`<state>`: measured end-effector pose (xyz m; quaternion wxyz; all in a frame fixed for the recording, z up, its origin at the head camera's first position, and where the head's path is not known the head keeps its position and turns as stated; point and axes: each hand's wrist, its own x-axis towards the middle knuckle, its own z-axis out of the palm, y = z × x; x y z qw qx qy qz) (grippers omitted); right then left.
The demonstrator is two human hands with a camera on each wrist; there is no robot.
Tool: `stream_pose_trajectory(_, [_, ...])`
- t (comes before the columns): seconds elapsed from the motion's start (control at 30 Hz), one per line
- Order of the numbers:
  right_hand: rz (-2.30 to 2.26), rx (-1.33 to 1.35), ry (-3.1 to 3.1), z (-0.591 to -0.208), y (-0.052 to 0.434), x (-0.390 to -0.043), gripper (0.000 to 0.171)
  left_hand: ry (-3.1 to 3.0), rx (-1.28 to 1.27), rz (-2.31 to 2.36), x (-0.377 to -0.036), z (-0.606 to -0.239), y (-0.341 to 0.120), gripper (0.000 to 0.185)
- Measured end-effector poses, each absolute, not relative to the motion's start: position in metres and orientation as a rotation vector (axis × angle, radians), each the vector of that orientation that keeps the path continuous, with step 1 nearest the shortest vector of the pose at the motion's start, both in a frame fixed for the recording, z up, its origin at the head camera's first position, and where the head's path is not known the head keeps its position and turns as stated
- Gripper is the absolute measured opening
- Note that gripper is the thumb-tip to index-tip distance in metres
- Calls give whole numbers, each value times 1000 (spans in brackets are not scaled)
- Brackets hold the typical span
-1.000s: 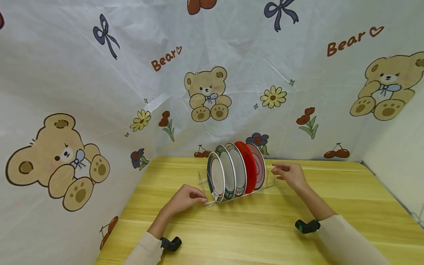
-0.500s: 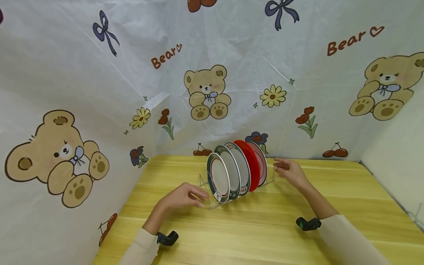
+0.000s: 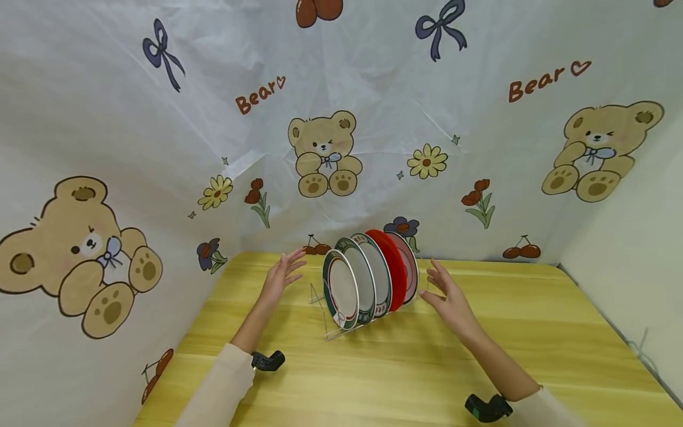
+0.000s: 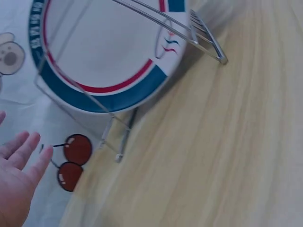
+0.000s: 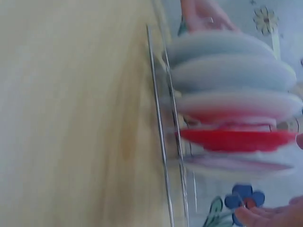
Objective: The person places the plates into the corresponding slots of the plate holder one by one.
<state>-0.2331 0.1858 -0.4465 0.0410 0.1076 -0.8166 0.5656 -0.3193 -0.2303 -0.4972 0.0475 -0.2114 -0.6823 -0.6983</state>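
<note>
A wire dish rack (image 3: 326, 332) stands on the table, holding several plates upright in a slanted row. Nearest the left end is a white plate (image 3: 344, 290) with a green rim and red ring; similar plates follow, then a red plate (image 3: 392, 264) and a pink plate (image 3: 411, 270). My left hand (image 3: 277, 279) hovers left of the rack, fingers spread and holding nothing; the left wrist view has this hand (image 4: 19, 184) apart from the wire frame. At the rack's right end is my right hand (image 3: 449, 299), fingers parted; whether its thumb touches the wire I cannot tell.
The wood-grain table (image 3: 373, 379) extends in front of the rack and to both sides. A white cloth (image 3: 384, 196) printed with bears and flowers hangs close behind it. At the right, a pale wall (image 3: 640, 284) borders the table.
My left hand has let go of the rack's left corner and moved up and back, fingers spreading. The right hand has opened wider. The plates lean a little differently, and the head view has shifted slightly.
</note>
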Motion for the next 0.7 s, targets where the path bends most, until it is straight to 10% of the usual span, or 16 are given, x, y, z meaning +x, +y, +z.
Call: stream_pose_trajectory(0.7, [1825, 323, -2508, -466, 131, -202, 91, -2372, -699, -2499, -328, -518, -186, 82])
